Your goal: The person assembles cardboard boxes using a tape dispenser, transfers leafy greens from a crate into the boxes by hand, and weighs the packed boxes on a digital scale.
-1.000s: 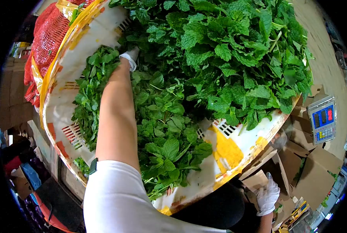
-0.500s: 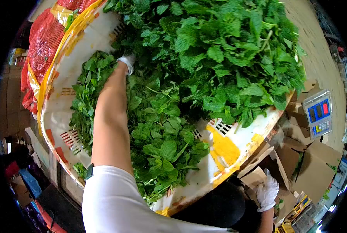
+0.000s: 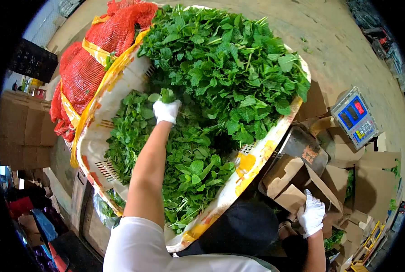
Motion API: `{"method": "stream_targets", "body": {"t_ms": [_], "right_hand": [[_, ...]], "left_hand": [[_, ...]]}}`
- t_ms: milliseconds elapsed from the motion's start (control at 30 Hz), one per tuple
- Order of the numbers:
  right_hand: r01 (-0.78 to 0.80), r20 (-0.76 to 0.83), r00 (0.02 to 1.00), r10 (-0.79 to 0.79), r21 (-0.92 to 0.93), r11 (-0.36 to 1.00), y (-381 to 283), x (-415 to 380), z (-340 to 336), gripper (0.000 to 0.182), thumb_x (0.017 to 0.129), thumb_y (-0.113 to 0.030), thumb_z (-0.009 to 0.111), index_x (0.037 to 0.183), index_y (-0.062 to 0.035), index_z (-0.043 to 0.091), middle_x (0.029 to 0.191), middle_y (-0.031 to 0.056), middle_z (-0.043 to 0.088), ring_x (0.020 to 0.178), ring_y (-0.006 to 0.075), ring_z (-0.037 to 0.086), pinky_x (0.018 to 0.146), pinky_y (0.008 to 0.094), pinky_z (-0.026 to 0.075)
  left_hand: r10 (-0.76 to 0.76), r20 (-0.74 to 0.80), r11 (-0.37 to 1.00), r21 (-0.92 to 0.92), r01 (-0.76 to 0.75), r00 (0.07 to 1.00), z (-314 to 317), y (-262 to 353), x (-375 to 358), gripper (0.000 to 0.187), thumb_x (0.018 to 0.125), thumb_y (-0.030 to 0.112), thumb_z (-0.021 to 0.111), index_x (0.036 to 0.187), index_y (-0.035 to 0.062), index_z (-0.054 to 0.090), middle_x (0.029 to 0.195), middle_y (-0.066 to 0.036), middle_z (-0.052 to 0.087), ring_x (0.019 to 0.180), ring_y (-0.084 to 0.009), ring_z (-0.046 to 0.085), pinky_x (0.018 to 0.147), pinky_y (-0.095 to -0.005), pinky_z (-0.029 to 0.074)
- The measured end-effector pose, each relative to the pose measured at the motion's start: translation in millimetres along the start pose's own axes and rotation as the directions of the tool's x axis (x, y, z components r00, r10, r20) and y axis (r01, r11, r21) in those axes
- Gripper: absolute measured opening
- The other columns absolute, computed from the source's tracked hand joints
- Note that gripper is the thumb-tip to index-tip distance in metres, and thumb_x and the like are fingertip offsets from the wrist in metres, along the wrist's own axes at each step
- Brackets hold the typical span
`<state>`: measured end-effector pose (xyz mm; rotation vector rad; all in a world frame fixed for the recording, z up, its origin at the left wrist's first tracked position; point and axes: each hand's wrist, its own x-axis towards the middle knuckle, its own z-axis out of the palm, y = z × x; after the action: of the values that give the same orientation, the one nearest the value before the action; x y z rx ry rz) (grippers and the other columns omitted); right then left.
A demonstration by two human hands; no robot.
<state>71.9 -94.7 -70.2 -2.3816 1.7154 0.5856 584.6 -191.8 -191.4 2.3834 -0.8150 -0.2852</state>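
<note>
My left hand, in a white glove, reaches into a large white plastic basket. Its fingers are closed around a small bunch of mint, whose leaves stick out above them. Under and around this hand lie loose mint stems, and a taller heap of mint fills the far right side of the basket. My right hand, also gloved, is low on the right at the edge of an open cardboard box. Its fingers are curled against the box, with the thumb pointing up; the exact contact is partly hidden.
Red mesh sacks lean along the basket's left side. A digital scale display stands on the right, above a metal scale platform. More cardboard lies at the right, and a black crate is at the far left.
My left hand has come up out of the leaves, now showing mint in its fingers. My view has shifted, showing more floor and the scale platform. The right hand stays by the box.
</note>
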Motion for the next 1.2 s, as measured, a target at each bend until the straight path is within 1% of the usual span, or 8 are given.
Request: {"method": "stream_targets", "body": {"t_ms": [400,500,667,833,933,1100,1167,1200], "right_hand": [[0.029,0.024,0.999,-0.028,-0.075,0.997,0,-15,-11,0.064,0.069,-0.026,0.057,0.124,-0.0020,0.037,0.102,0.0127,0.054,0.088,0.0264,0.051,0.079,0.0377,0.036],[0.012,-0.002,1.000,-0.012,-0.065,0.998,-2,-17,-15,0.067,0.070,-0.028,0.059,0.127,-0.0042,0.034,0.112,0.0128,0.051,0.095,0.0260,0.050,0.082,0.0371,0.036],[-0.053,-0.024,0.998,0.052,-0.062,0.997,-10,-24,-35,0.075,0.068,-0.030,0.063,0.131,-0.0097,0.029,0.124,0.0148,0.044,0.102,0.0263,0.048,0.083,0.0360,0.038],[0.007,-0.241,0.970,0.038,0.184,0.983,-12,-38,-53,0.064,0.068,-0.017,0.064,0.126,-0.0083,0.037,0.121,0.0195,0.045,0.101,0.0342,0.048,0.085,0.0391,0.041],[0.017,-0.165,0.986,0.007,0.143,0.990,-6,-41,-45,0.058,0.067,-0.016,0.065,0.121,-0.0091,0.044,0.111,0.0175,0.053,0.094,0.0325,0.053,0.084,0.0375,0.042],[0.039,-0.071,0.996,-0.061,-0.285,0.958,-17,-45,-37,0.014,0.066,-0.020,0.061,0.076,-0.0124,0.064,0.076,0.0075,0.058,0.075,0.0240,0.052,0.066,0.0346,0.041],[-0.043,-0.082,0.997,0.014,-0.352,0.935,-27,-51,-42,0.015,0.069,-0.022,0.058,0.078,-0.0125,0.064,0.082,0.0069,0.057,0.083,0.0227,0.049,0.068,0.0346,0.039],[-0.075,-0.060,0.997,0.056,-0.366,0.927,-25,-52,-35,0.018,0.071,-0.022,0.057,0.084,-0.0115,0.063,0.087,0.0071,0.056,0.088,0.0227,0.048,0.071,0.0352,0.039]], "left_hand": [[0.138,-0.201,0.776,-0.587,-0.232,0.970,-87,41,-43,0.022,0.061,0.006,0.070,0.080,0.0010,0.059,0.076,-0.002,0.063,0.067,-0.0170,0.058,0.067,-0.0309,0.046],[0.286,-0.163,0.832,-0.446,-0.330,0.944,-130,43,-44,0.039,0.064,0.012,0.072,0.098,0.0039,0.054,0.089,-0.002,0.062,0.078,-0.0169,0.056,0.077,-0.0326,0.042],[0.311,-0.267,0.581,-0.706,-0.405,0.912,-156,39,-91,0.045,0.066,0.007,0.069,0.107,0.0025,0.051,0.097,-0.004,0.060,0.092,-0.0166,0.054,0.087,-0.0318,0.039],[0.440,-0.192,0.806,-0.346,-0.480,0.877,-144,14,-126,0.034,0.060,0.010,0.067,0.092,0.0045,0.057,0.083,-0.005,0.061,0.073,-0.0155,0.057,0.069,-0.0283,0.047],[0.671,-0.314,0.691,-0.061,-0.720,0.671,-137,4,-123,0.034,0.057,0.013,0.069,0.089,0.0067,0.057,0.080,-0.009,0.060,0.072,-0.0233,0.059,0.066,-0.0304,0.048],[0.578,-0.150,0.812,0.006,-0.584,0.802,-158,21,-130,0.035,0.063,0.019,0.068,0.092,0.0059,0.055,0.079,-0.007,0.060,0.075,-0.0232,0.057,0.069,-0.0342,0.046],[0.292,-0.050,0.723,-0.642,-0.255,0.955,-105,-29,-106,0.033,0.068,0.019,0.064,0.095,0.0041,0.055,0.081,-0.005,0.059,0.078,-0.0207,0.057,0.073,-0.0352,0.045],[0.364,-0.104,0.724,-0.594,-0.352,0.926,-106,-27,-110,0.034,0.067,0.014,0.066,0.097,0.0031,0.055,0.086,-0.006,0.059,0.080,-0.0201,0.056,0.074,-0.0347,0.046]]}}
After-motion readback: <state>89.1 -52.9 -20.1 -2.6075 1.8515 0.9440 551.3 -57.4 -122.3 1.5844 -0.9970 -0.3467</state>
